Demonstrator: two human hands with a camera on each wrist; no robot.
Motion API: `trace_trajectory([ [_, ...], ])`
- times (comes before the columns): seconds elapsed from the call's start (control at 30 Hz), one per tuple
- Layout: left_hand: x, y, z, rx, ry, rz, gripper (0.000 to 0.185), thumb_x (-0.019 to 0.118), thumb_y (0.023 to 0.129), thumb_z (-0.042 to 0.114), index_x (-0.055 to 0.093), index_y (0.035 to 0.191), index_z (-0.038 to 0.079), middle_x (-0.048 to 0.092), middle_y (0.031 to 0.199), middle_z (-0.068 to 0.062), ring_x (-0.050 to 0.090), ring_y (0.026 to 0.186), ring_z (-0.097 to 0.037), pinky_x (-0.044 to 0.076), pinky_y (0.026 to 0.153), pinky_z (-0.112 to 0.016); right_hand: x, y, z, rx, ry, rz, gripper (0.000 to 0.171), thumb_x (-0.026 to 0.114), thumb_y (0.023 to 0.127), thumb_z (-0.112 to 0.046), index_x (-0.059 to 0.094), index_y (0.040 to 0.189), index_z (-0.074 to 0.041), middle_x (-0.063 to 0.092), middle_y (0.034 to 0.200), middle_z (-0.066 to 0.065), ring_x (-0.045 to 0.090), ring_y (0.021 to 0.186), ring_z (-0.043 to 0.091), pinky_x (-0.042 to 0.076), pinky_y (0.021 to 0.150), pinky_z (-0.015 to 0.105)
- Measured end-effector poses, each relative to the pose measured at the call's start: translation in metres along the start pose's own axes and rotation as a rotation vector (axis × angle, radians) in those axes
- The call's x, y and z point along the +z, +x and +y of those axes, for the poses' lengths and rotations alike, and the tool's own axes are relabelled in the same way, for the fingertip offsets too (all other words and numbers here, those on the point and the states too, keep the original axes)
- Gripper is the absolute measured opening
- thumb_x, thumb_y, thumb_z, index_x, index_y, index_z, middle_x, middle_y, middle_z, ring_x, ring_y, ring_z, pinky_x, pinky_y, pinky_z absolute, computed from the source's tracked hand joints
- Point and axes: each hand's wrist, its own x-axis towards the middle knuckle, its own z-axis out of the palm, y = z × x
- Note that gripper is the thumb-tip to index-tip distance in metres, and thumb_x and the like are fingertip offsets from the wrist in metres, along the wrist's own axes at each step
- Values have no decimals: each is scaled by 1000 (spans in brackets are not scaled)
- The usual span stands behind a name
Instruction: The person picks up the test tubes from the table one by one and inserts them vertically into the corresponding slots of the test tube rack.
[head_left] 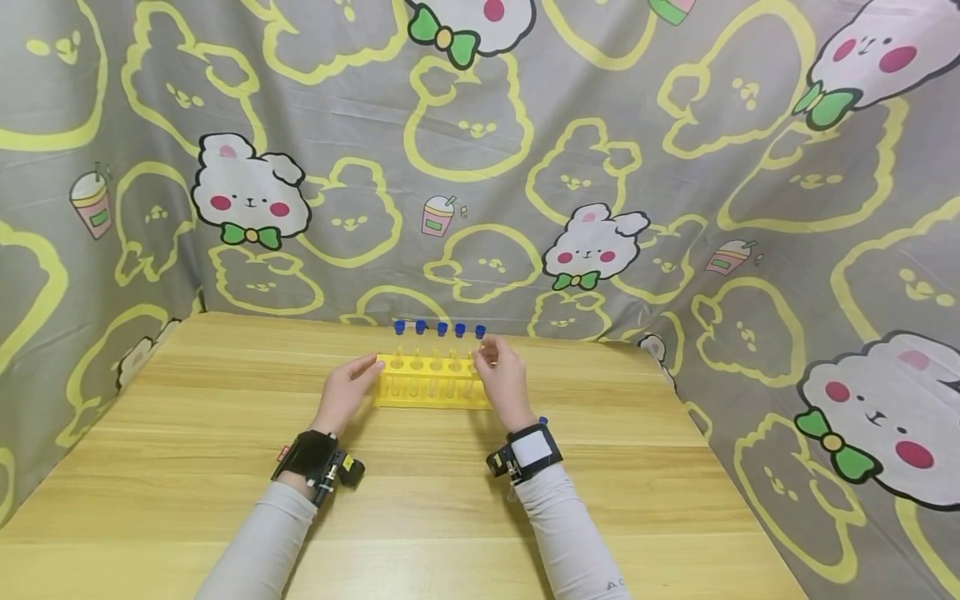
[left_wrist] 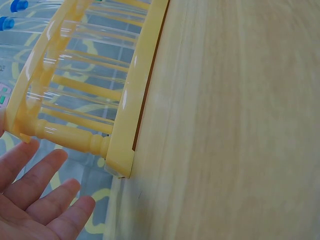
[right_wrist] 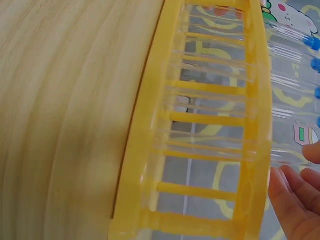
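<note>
A yellow test tube rack point(head_left: 435, 405) stands on the wooden table, holding several clear test tubes point(head_left: 415, 387) with blue caps point(head_left: 442, 330). At the rack's left end is my left hand point(head_left: 348, 390); its thumb lies on the top plate and the index fingertip meets the corner. The other left fingers point(left_wrist: 45, 182) spread beside the rack, touching nothing. My right hand point(head_left: 504, 379) pinches the rightmost tube point(right_wrist: 287, 157) just above the rack's top plate. This tube's cap is outside or hidden in the right wrist view. The rack's near end shows no tube there.
A small blue thing point(head_left: 543, 421), mostly hidden, peeks out beside the right wrist strap point(head_left: 534, 450). The wooden table point(head_left: 420, 533) extends around the rack. Behind and at both sides hangs a grey curtain point(head_left: 337, 125) with cartoon prints.
</note>
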Motion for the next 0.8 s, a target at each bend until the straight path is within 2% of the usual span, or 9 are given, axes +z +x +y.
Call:
trace_trajectory([
  [0.2,0,-1,1,5,6,5,62,55,96,50,49,142,10,48,149,-14,41,141,-33,33,117,-49,-17,0,3,39,9,16,23,63,94,-14,61,113,0,72,97,15,69,90,28,61,73,37],
  [0.47,0,1,0,-9,-4,5,63,57,95,50,50,142,10,48,148,-14,41,140,-32,34,117,-48,-51,-6,18,65,25,57,25,64,94,-16,61,112,0,71,99,18,68,92,31,60,79,42],
  [0.67,0,1,0,-2,-11,8,64,57,95,50,49,142,8,49,148,-15,42,140,-34,35,116,-48,-78,-15,34,141,-16,18,31,65,94,-19,59,115,3,69,101,20,67,93,33,59,79,43],
  [0.8,0,1,0,9,3,25,64,56,95,50,50,141,6,49,147,-17,43,138,-36,36,115,-50,-94,-18,42,221,-107,-51,33,64,94,-23,60,112,4,70,97,21,67,83,30,58,69,37],
])
